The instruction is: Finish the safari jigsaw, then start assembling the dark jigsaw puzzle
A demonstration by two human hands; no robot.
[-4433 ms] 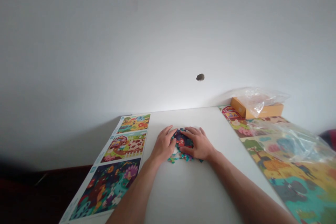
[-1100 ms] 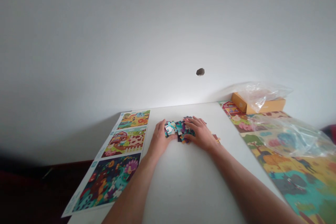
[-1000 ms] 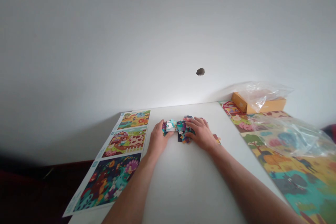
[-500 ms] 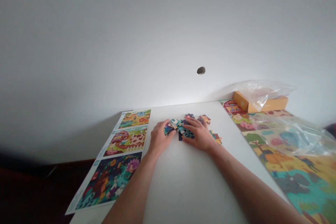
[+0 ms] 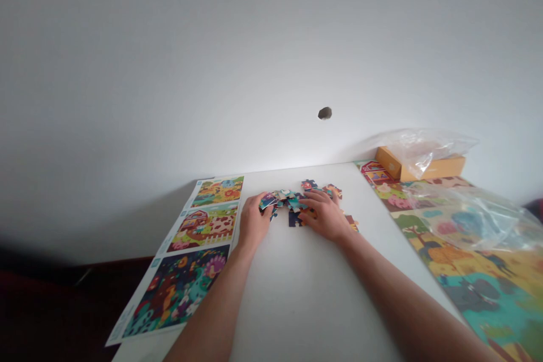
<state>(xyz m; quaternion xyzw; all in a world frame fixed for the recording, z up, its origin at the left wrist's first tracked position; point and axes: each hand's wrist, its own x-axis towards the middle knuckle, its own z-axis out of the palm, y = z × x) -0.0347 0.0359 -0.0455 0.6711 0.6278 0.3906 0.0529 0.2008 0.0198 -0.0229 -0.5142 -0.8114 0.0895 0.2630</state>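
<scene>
A loose heap of colourful jigsaw puzzle pieces lies in the middle of the white table. My left hand rests at the heap's left edge, fingers curled round a few pieces. My right hand lies palm down on the right part of the heap, fingers spread flat over the pieces. A few pieces show beyond its fingertips and at its right side.
A sheet with three printed pictures lies along the table's left edge. A large colourful picture board covers the right side, partly under clear plastic bags. An orange box stands at the back right. A wall is directly behind.
The compact heap under both hands has been spread out, farther from me and to the sides. My left hand has drawn some pieces to the left; my right hand stays flat on the others.
</scene>
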